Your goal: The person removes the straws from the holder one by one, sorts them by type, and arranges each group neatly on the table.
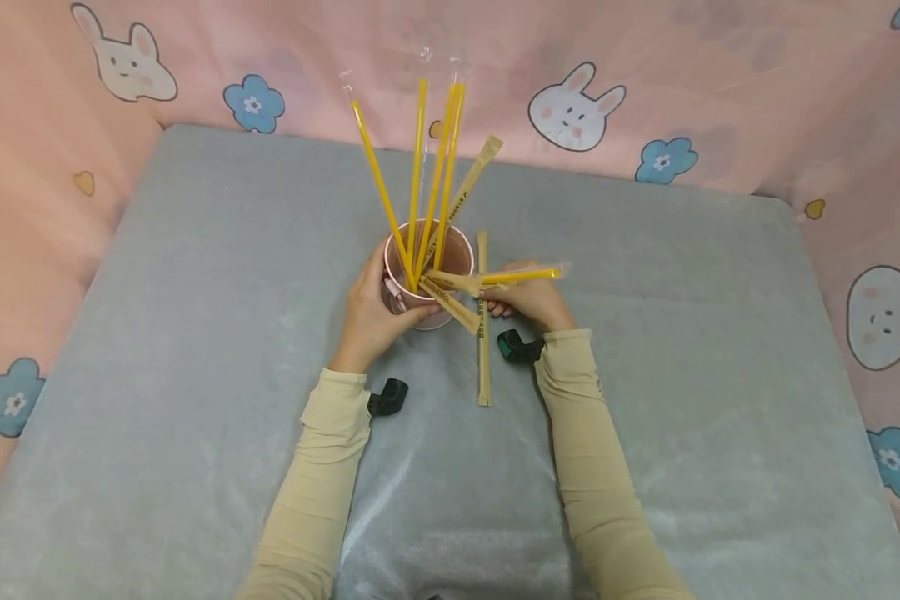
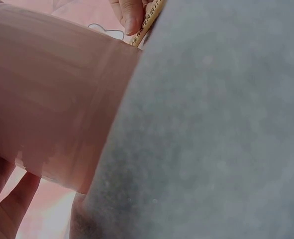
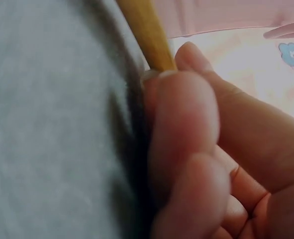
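My left hand (image 1: 375, 321) grips a pink cup (image 2: 52, 94) around its side, thumb near the front rim. Several straws lean in the cup: yellow ones in clear wrappers, such as the leftmost yellow straw (image 1: 375, 167), and others in brown paper sleeves. One brown-sleeved straw (image 1: 483, 367) lies lengthwise on the table just right of the cup. At its middle, my right hand (image 1: 536, 300) pinches it between thumb and fingertips; the right wrist view shows the paper-covered straw (image 3: 149, 35) at the fingertips. A yellow straw (image 1: 521, 276) juts out of the cup over this hand.
A grey cloth covers the table (image 1: 217, 275). Behind and beside it hangs a pink curtain (image 1: 457, 25) with rabbits and flowers. Black wrist cameras sit by the left cuff (image 1: 337, 400) and the right cuff (image 1: 566, 354).
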The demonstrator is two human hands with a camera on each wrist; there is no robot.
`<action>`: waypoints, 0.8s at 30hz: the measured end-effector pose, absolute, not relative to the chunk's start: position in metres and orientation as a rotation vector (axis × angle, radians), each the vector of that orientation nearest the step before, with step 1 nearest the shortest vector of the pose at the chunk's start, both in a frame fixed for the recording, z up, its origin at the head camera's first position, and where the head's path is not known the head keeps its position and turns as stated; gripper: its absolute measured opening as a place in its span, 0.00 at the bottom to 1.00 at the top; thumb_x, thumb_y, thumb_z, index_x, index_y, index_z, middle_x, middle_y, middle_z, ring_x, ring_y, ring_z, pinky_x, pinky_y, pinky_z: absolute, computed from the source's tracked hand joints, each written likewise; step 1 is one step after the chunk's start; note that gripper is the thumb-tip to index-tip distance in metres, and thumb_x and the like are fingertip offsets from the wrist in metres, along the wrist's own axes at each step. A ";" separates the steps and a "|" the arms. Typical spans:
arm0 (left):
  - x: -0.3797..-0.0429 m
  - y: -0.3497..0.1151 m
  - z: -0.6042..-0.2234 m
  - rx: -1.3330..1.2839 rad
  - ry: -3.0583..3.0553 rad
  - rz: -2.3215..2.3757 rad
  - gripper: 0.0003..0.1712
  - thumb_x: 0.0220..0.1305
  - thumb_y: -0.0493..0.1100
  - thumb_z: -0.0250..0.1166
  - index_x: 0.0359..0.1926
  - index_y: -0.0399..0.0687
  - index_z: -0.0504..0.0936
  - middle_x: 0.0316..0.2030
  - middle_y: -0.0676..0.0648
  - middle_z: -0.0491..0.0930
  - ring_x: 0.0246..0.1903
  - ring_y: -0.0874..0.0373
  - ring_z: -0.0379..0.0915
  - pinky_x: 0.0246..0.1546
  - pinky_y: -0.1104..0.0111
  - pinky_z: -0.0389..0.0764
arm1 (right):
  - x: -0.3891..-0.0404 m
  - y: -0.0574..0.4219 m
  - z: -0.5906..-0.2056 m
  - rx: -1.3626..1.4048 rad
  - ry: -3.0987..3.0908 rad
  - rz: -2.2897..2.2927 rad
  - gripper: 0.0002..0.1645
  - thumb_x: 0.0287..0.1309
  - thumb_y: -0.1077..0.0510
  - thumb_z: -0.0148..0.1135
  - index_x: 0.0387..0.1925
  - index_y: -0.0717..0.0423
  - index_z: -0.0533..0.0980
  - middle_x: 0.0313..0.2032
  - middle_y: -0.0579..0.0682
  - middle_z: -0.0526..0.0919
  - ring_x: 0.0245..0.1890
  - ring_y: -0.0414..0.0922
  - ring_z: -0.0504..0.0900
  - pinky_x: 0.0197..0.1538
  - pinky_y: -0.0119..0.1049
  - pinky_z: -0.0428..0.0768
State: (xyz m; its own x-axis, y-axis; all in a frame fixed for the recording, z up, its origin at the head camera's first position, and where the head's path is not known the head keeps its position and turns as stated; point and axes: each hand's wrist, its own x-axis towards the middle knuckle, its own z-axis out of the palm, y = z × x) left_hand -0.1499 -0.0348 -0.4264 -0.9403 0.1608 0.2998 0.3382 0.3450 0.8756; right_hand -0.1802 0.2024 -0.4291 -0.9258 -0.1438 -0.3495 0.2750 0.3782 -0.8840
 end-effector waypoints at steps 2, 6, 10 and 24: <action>-0.150 -0.035 -0.426 -0.457 -2.436 -1.656 0.59 0.39 0.42 0.80 0.71 0.41 0.56 0.61 0.39 0.67 0.59 0.47 0.64 0.60 0.57 0.65 | -0.180 0.203 -0.429 0.111 2.286 -1.561 0.11 0.53 0.65 0.66 0.36 0.70 0.78 0.15 0.48 0.78 0.14 0.37 0.77 0.18 0.28 0.75; -0.150 -0.035 -0.427 -0.464 -2.434 -1.662 0.59 0.39 0.42 0.80 0.71 0.42 0.55 0.62 0.40 0.67 0.59 0.48 0.64 0.60 0.57 0.65 | -0.180 0.203 -0.429 0.091 2.306 -1.555 0.13 0.55 0.62 0.66 0.37 0.70 0.79 0.16 0.49 0.79 0.15 0.38 0.77 0.19 0.29 0.76; -0.150 -0.035 -0.427 -0.470 -2.430 -1.664 0.59 0.39 0.42 0.80 0.71 0.42 0.56 0.62 0.40 0.67 0.59 0.48 0.64 0.60 0.58 0.65 | -0.181 0.203 -0.430 0.071 2.300 -1.552 0.14 0.56 0.60 0.65 0.36 0.70 0.80 0.16 0.49 0.79 0.15 0.38 0.77 0.20 0.30 0.77; -0.149 -0.034 -0.427 -0.466 -2.434 -1.670 0.60 0.39 0.41 0.80 0.71 0.41 0.55 0.62 0.39 0.66 0.60 0.47 0.63 0.61 0.57 0.64 | -0.179 0.203 -0.425 0.091 2.304 -1.483 0.15 0.56 0.60 0.65 0.37 0.71 0.80 0.15 0.48 0.79 0.14 0.37 0.77 0.19 0.29 0.76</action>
